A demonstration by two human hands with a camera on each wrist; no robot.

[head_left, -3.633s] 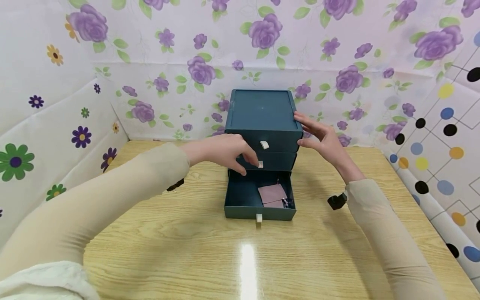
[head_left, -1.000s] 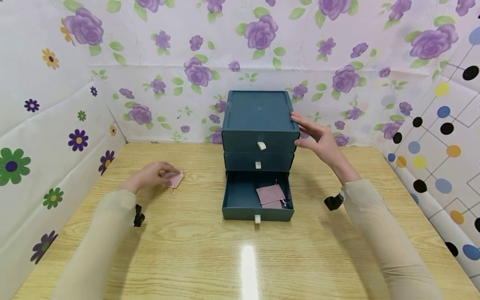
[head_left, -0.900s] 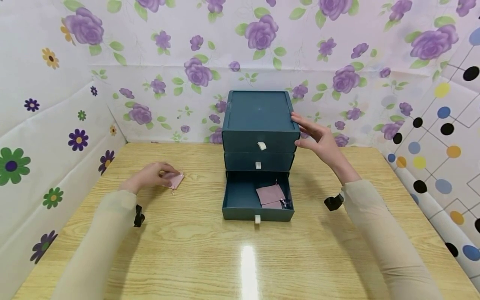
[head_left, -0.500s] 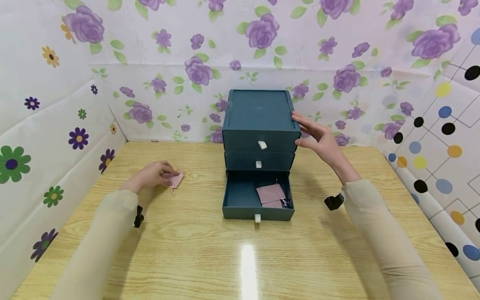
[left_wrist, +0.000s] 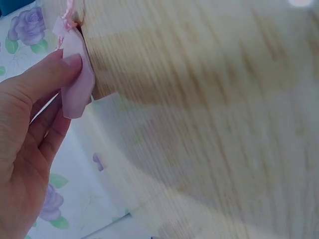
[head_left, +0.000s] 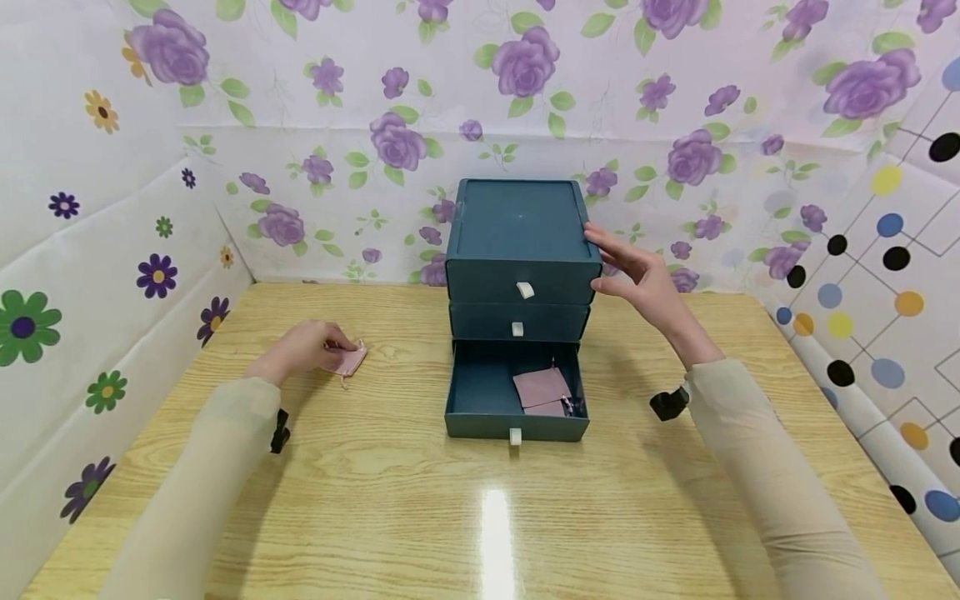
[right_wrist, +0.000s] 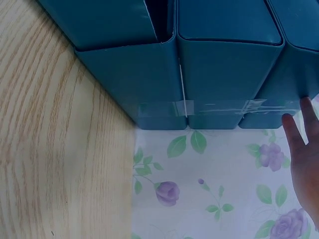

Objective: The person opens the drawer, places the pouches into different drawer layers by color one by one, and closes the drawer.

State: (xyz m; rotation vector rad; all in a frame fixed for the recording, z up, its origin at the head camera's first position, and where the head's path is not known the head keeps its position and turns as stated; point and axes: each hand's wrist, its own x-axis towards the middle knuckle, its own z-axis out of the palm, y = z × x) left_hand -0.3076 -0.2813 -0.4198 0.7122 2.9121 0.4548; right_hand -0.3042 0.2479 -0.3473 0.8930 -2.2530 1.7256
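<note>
In the head view my left hand (head_left: 303, 348) is at the table's left, its thumb and fingers pinching a small pink drawstring pouch (head_left: 350, 359). The left wrist view shows the thumb pressed on the pouch (left_wrist: 77, 74), its cord at the top. My right hand (head_left: 645, 287) rests on the right side of a dark blue drawer cabinet (head_left: 521, 221), fingers extended, thumb at the front edge. The cabinet's bottom drawer (head_left: 517, 427) is pulled out. Inside it, toward the right, lie pink pouches (head_left: 542, 388), overlapping. The upper two drawers are closed.
The wooden table (head_left: 405, 500) carries the cabinet near the back wall, which is covered with purple-flower cloth (head_left: 315, 208). White pull tabs (head_left: 515, 437) stick out of the drawer fronts. Clear tape (right_wrist: 214, 107) runs across the cabinet's side.
Since the oldest frame my left hand has moved from the middle drawer's tab leftward to the pouch on the table. During the last second it barely shifts. My right hand stays on the cabinet.
</note>
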